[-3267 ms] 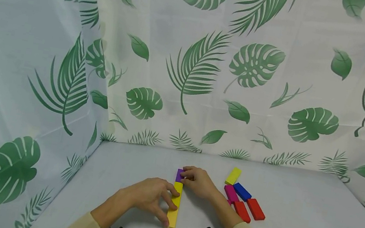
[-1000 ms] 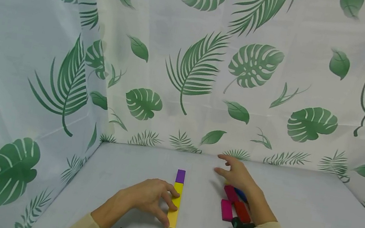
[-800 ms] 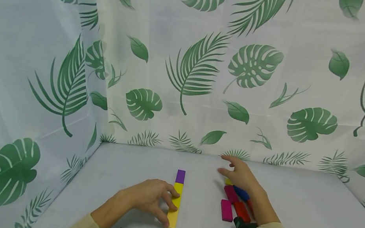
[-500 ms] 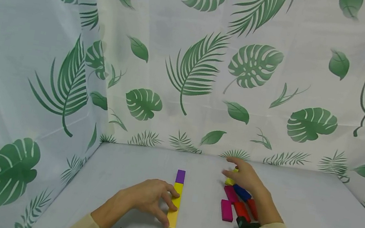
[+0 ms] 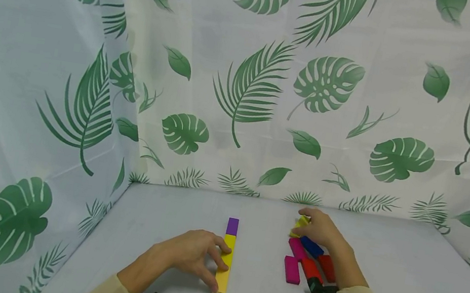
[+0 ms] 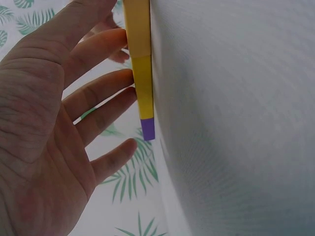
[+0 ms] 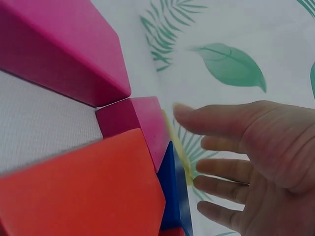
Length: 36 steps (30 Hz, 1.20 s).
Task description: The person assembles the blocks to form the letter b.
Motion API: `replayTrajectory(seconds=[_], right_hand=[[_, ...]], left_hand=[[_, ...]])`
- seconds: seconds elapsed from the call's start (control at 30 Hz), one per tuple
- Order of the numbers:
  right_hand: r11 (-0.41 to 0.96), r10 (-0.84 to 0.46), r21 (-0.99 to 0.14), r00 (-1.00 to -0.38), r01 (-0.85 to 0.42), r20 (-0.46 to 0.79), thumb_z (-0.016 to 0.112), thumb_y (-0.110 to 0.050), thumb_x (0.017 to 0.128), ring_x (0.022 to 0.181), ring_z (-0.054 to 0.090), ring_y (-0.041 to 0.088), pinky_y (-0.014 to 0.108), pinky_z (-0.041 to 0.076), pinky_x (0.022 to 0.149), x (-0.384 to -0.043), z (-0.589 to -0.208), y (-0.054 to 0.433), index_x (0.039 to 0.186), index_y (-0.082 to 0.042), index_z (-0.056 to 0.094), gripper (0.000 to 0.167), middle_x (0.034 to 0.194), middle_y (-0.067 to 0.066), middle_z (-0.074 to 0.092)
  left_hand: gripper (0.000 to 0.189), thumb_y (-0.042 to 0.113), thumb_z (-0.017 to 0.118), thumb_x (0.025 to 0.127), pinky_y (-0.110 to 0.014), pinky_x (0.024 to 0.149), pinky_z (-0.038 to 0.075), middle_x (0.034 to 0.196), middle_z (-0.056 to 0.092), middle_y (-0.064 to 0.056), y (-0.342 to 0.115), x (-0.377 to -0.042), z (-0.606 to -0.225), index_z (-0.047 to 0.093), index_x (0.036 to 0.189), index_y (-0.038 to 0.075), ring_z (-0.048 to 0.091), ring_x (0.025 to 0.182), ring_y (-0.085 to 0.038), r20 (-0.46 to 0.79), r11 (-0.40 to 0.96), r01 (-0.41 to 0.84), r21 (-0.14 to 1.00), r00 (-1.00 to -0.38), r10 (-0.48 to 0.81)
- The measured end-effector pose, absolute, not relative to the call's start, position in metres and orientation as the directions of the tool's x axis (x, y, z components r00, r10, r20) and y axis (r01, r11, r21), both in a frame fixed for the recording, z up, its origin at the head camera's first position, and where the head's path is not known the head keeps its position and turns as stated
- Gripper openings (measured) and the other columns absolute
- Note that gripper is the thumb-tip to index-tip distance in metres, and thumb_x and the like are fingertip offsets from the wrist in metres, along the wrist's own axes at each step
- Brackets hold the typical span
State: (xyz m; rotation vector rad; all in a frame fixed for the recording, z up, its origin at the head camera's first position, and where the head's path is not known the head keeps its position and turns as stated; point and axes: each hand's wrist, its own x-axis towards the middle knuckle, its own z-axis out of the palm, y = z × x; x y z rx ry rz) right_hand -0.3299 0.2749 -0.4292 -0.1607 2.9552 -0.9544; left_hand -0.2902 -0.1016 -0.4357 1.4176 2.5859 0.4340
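On the table, a row of three blocks runs away from me: a light orange-yellow block (image 6: 138, 29) nearest, a yellow block (image 6: 143, 88), then a purple block (image 5: 232, 226). My left hand (image 5: 194, 250) lies along the row's left side, its spread fingertips touching the two yellowish blocks and the thumb by the near end. At the back right, my right hand (image 5: 322, 229) is over another yellow block (image 5: 302, 222), thumb near one end and index finger near the other. In the right wrist view its fingers are fairly straight, right at that block (image 7: 178, 142).
Below the right hand lie two magenta blocks (image 5: 291, 270), a blue block (image 5: 312, 247) and two red blocks (image 5: 312, 270), close together. A black wrist camera (image 5: 322, 289) overlaps one red block. Leaf-print curtains (image 5: 247, 66) stand behind and beside the white table (image 5: 258, 273).
My right hand has left the purple block, swung right past the far side of the block cluster, and lowered over the yellow block there. My left hand has stayed at the row.
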Motion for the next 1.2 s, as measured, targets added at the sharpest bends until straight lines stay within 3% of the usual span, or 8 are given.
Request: replayTrajectory(seconds=[0.4, 0.87, 1.2], right_hand=[[0.824, -0.064, -0.565, -0.998, -0.040, -0.021, 0.084, -0.027, 0.086, 0.107, 0.061, 0.037, 0.056, 0.057, 0.094, -0.3328, -0.4322, 0.2775, 0.135, 0.009, 0.061, 0.066, 0.127, 0.029, 0.064], [0.833, -0.047, -0.553, -0.998, -0.012, -0.048, 0.084, -0.032, 0.086, 0.106, 0.059, 0.036, 0.055, 0.057, 0.092, -0.3341, -0.4346, 0.2794, 0.134, 0.010, 0.060, 0.068, 0.124, 0.026, 0.063], [0.835, -0.057, -0.548, -0.998, -0.049, 0.002, 0.084, -0.031, 0.087, 0.104, 0.060, 0.036, 0.051, 0.058, 0.087, -0.3341, -0.4378, 0.2736, 0.131, 0.010, 0.063, 0.063, 0.122, 0.028, 0.065]], left_hand=[[0.048, 0.068, 0.083, 0.074, -0.039, 0.115, 0.047, 0.139, 0.065, 0.013, -0.1015, -0.2908, -0.4340, 0.081, 0.112, 0.039, 0.058, 0.134, -0.010, 0.007, 0.502, 0.804, 0.319, -0.532, 0.847], [0.048, 0.068, 0.083, 0.074, -0.038, 0.115, 0.046, 0.139, 0.065, 0.014, -0.1010, -0.2898, -0.4329, 0.081, 0.112, 0.039, 0.058, 0.133, -0.010, -0.001, 0.507, 0.801, 0.319, -0.535, 0.845], [0.048, 0.067, 0.083, 0.074, -0.040, 0.115, 0.046, 0.140, 0.065, 0.013, -0.1010, -0.2892, -0.4329, 0.081, 0.113, 0.038, 0.058, 0.133, -0.010, -0.004, 0.509, 0.800, 0.319, -0.536, 0.844]])
